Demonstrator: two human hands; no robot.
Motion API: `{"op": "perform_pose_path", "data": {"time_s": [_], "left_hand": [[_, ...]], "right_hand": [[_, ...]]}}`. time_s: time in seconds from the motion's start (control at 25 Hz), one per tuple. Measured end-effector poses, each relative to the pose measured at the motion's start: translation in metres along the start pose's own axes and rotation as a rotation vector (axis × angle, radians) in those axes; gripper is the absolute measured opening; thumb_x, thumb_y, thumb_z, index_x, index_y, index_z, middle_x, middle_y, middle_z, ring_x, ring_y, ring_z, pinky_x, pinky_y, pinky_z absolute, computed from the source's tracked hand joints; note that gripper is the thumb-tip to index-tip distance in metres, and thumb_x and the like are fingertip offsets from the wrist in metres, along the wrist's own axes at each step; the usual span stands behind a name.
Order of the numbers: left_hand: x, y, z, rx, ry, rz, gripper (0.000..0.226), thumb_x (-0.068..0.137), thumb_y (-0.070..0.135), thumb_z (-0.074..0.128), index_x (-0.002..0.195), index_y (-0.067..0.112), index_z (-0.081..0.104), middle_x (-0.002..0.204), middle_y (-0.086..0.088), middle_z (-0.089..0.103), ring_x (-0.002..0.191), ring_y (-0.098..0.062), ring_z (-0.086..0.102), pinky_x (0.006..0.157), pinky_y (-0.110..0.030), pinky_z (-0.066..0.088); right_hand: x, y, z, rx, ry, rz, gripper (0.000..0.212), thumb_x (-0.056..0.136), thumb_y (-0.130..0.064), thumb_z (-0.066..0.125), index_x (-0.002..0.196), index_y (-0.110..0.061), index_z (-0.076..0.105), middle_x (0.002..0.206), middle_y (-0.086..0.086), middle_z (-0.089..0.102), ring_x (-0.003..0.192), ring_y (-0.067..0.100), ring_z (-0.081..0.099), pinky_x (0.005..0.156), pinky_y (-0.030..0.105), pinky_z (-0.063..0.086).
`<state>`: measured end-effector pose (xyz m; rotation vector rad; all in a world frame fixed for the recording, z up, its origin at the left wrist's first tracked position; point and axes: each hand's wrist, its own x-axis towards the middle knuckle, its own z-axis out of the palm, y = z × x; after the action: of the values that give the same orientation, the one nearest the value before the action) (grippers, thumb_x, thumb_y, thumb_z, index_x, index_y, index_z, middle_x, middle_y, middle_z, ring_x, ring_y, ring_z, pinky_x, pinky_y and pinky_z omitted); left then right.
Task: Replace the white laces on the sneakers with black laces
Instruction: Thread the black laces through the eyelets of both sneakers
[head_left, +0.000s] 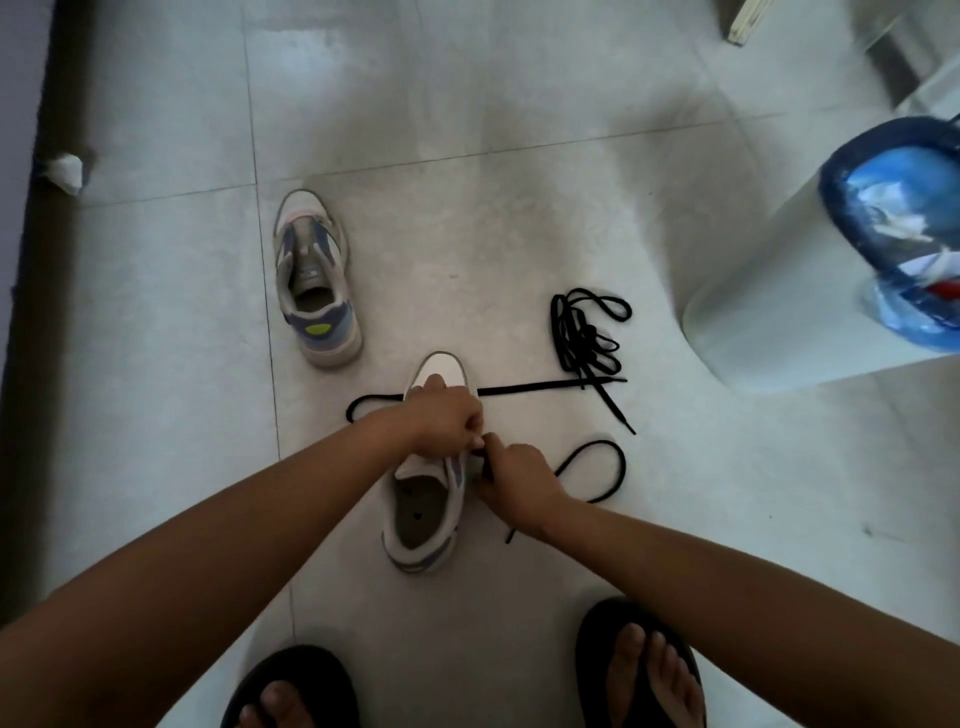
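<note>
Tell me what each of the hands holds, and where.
The right hand pinches the black lace at the near sneaker's eyelets; the left hand grips that sneaker's upper.

Pretty dim in here, soft grey light with a pale glare patch on the floor tiles (332, 57) up top. Shadows are mushy, no hard edges. Wide lens bends the tile lines, and the blue bag (904, 218) at the right edge is smeared.

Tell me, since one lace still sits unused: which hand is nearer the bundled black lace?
Right. The right hand is just below-left of the bundled black lace; the left hand sits farther left, atop the near sneaker.
</note>
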<state>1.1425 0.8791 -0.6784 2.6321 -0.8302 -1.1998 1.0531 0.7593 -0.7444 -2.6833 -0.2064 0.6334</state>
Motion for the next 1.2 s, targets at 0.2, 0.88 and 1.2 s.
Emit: {"op": "perform_pose_path", "data": {"time_s": [0.2,0.88,1.2], "left_hand": [[-0.01,-0.024,-0.001,-0.405,-0.001,-0.032,0.009,0.093,0.024,0.055,0.089,0.017,0.059,0.086,0.001,0.069,0.078,-0.01,0.058,0.08,-0.028,0.047],[-0.039,-0.078,-0.002,-0.675,0.175,-0.248,0.029,0.097,0.021,0.05,0.077,0.009,0.066,0.084,-0.005,0.07,0.074,-0.009,0.057,0.062,-0.013,0.041],[-0.041,-0.081,-0.003,-0.728,0.173,-0.294,0.029,0.097,0.021,0.051,0.079,0.006,0.068,0.09,-0.011,0.07,0.08,-0.017,0.057,0.068,-0.022,0.042]], "right_hand": [[-0.007,0.062,-0.033,-0.165,0.21,0.132,0.037,0.094,-0.007,0.038,0.13,-0.007,0.049,0.105,0.017,0.065,0.096,0.034,0.061,0.08,0.038,0.043],[-0.037,0.192,-0.106,1.06,0.496,0.719,0.016,0.088,0.004,0.055,0.101,0.006,0.063,0.074,0.016,0.061,0.054,0.014,0.059,0.061,0.024,0.05],[-0.051,0.203,-0.119,1.143,0.176,0.751,0.016,0.096,-0.008,0.052,0.107,0.001,0.059,0.084,0.016,0.063,0.067,0.018,0.053,0.069,0.029,0.049]]}}
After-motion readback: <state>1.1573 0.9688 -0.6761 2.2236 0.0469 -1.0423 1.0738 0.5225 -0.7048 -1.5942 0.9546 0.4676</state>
